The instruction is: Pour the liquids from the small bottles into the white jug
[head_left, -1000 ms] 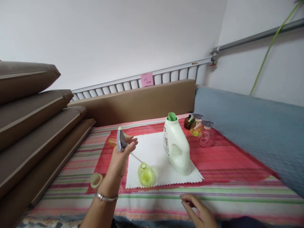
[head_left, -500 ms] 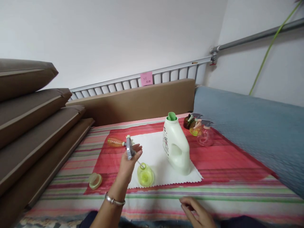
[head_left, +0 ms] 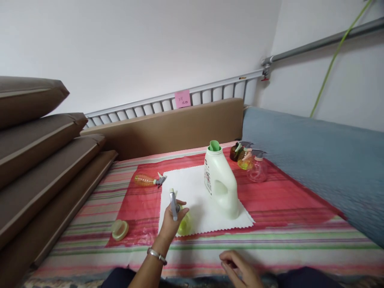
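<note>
One grey spray head sits in the left hand, thumb and fingers pinching it low down, nozzle end up. It is over the neck of a round yellow-green bottle; the hand covers the neck, so I cannot tell whether the head is seated. The bottle stands near the front edge of a white cloth, partly hidden behind that hand. A bracelet circles the left wrist.

To the bottle's right, a pale jug stands upright on the cloth, with a green spout at its mouth. The right hand is nearer the wearer, below the jug, fingers loosely curled, thumb apart from the palm, with nothing visible in it.

Left of the cloth, an amber sprayer lies on its side, its head reaching the cloth's edge. A pale cap rests nearer the wearer. Three more sprayers stand close together beyond the jug on the right: dark, yellow and pink. Under everything is a red sheet over striped fabric.

A brown board stands behind, before a radiator with a pink note.
</note>
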Motion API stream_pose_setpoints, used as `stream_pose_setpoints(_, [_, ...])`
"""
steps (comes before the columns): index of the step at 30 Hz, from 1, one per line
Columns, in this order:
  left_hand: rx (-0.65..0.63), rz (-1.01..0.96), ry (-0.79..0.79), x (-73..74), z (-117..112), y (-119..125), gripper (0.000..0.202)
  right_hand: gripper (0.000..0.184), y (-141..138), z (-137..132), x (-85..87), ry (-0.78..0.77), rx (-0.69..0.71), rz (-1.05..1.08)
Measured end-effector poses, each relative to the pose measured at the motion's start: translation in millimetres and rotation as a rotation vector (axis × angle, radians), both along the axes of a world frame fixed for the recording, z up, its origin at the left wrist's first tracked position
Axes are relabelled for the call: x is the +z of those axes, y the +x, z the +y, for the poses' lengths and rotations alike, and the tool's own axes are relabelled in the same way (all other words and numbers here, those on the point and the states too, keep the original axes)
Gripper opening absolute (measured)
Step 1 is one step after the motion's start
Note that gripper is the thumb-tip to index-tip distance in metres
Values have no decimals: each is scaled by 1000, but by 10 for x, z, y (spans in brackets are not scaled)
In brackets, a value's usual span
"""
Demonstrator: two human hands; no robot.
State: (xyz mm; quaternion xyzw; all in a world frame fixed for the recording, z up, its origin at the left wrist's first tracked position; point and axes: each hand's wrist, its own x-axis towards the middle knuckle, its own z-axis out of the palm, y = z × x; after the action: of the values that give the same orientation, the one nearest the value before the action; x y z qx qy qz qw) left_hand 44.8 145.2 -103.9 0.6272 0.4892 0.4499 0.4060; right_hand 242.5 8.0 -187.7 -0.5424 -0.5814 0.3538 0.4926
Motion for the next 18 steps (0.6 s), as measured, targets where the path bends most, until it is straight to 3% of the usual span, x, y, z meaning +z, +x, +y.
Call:
stream_pose_setpoints(5, [-21, 0, 36, -96, 67, -24, 25, 16, -187, 108, 126, -46, 172, -148])
stream_pose_setpoints(11, [-17, -14, 66, -155, 120, -40, 22, 10, -367, 212, 329, -57, 218, -189])
stream_pose_setpoints(18, [40, -6, 77, -171, 142, -57, 20, 10, -470, 274, 236, -184, 183, 31])
